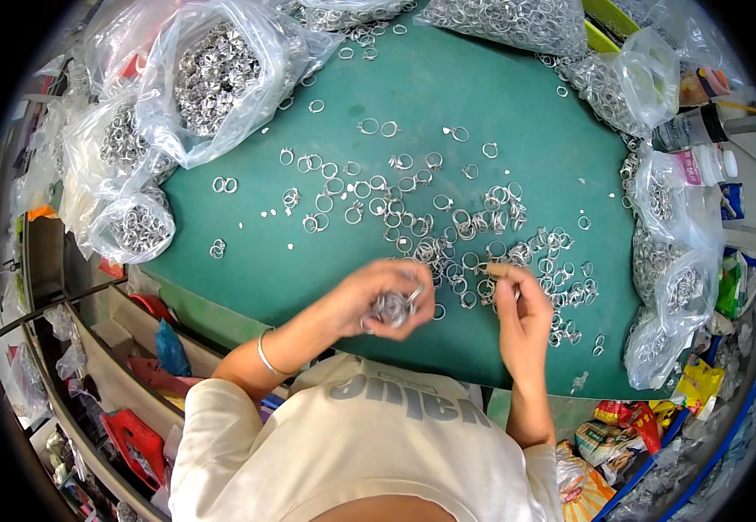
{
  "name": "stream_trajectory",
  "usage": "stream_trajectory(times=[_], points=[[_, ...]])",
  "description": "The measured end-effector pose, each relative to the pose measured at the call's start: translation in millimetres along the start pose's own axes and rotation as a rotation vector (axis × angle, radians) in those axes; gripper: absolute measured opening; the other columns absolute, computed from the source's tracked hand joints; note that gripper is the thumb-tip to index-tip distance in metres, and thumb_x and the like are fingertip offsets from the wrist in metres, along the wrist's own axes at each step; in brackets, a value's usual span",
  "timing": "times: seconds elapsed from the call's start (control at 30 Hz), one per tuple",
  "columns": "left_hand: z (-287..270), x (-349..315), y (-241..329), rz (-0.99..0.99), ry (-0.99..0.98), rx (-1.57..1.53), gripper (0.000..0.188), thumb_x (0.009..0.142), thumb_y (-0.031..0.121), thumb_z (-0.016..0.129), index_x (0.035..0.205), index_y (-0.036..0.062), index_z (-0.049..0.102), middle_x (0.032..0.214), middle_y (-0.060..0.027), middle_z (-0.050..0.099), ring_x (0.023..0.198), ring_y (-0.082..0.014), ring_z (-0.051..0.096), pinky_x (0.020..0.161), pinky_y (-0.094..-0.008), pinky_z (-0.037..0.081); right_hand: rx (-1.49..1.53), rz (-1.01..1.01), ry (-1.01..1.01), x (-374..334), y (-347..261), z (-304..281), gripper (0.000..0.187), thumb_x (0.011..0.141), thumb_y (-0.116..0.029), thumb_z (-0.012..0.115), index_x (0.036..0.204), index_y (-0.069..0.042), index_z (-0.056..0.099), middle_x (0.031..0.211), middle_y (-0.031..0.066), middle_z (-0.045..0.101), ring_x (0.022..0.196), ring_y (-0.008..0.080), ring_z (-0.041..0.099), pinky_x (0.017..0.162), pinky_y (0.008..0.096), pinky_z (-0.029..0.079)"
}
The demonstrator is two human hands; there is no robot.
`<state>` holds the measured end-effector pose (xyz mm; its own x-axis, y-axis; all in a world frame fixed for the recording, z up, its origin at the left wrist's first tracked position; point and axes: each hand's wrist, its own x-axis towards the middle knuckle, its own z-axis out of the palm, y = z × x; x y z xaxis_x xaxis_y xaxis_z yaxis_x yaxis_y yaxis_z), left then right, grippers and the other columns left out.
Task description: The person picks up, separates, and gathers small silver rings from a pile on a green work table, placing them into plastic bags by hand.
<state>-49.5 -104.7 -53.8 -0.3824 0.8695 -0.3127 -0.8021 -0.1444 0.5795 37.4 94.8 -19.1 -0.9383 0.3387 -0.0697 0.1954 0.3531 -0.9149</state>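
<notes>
My left hand [408,283] is curled around a cluster of silver rings [391,309], somewhat blurred, just over the near part of the green tabletop [508,96]. To its right, my right hand [526,317] has thumb and forefinger brought together beside the loose rings; a small shiny bit shows between them, too little to name. A tan wrap [500,270] covers one of its fingertips. Loose silver rings [434,252] lie densely in front of both hands and thin out toward the far left. A plain bangle [263,352] circles my left wrist.
Clear plastic bags full of rings line the far left [221,83], the far edge [517,26] and the right side [656,252]. White bottles [700,165] stand beyond the right bags. Open drawers [125,335] sit below left; coloured packets [630,422] are below right.
</notes>
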Motion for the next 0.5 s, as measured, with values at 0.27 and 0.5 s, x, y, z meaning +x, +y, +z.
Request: stream_trajectory(times=[0.27, 0.5], points=[[19, -5, -50, -0.389, 0.214, -0.371, 0.045, 0.097, 0.043, 0.041, 0.097, 0.0007, 0.058, 0.071, -0.0124, 0.059, 0.045, -0.0104, 0.047, 0.03, -0.0188, 0.024, 0.023, -0.523, -0.303, -24, -19, 42, 0.02, 0.078, 0.002, 0.065, 0.097, -0.003, 0.065, 0.09, 0.0096, 0.062, 0.078, 0.0257, 0.059, 0.07, 0.035, 0.045], [7, -14, -58, -0.34, -0.138, -0.476, 0.045, 0.098, 0.036, 0.04, 0.106, -0.0051, 0.058, 0.096, -0.0184, 0.061, 0.076, -0.0222, 0.062, 0.046, -0.0224, 0.049, -0.287, -0.297, -0.002, -17, 7, 1, 0.016, 0.072, -0.01, 0.074, 0.083, -0.005, 0.063, 0.088, 0.0063, 0.062, 0.085, 0.0243, 0.055, 0.075, 0.0385, 0.038]])
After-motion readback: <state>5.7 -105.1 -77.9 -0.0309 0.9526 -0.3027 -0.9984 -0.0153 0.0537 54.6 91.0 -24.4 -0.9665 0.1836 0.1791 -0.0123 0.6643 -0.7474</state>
